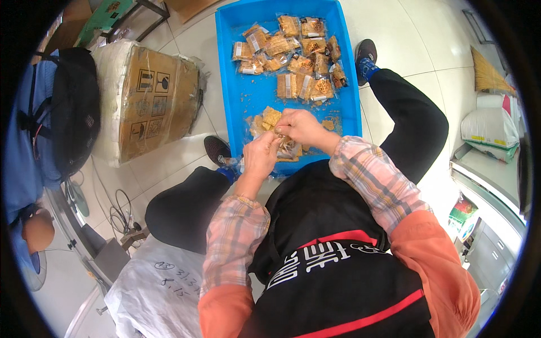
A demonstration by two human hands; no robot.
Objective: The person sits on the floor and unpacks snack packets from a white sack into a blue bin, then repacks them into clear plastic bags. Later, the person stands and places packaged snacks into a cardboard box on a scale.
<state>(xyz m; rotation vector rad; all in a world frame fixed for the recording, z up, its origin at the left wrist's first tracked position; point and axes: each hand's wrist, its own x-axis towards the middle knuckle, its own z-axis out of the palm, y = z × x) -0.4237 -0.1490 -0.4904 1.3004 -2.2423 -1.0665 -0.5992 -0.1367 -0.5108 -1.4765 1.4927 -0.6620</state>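
Observation:
A blue plastic tray (pixel 249 97) lies on the floor between my legs. Its far half holds several clear packets of square golden crackers (pixel 287 85), some with white labels. Over its near end my left hand (pixel 259 154) and my right hand (pixel 302 126) meet, fingertips pinched together on a clear plastic wrapper (pixel 288 148), whose far part is covered by my fingers. Just beyond my fingertips are loose golden cracker pieces (pixel 271 117). More crackers lie beneath my hands, partly hidden. Crumbs (pixel 329 125) are scattered on the tray's bottom.
A taped cardboard carton (pixel 160 97) stands left of the tray. A white woven sack (pixel 156 287) with handwriting lies at lower left, near cables (pixel 120 211). Another person in blue, with a black bag (pixel 74 114), is at the far left. A straw broom (pixel 490 74) leans at the right.

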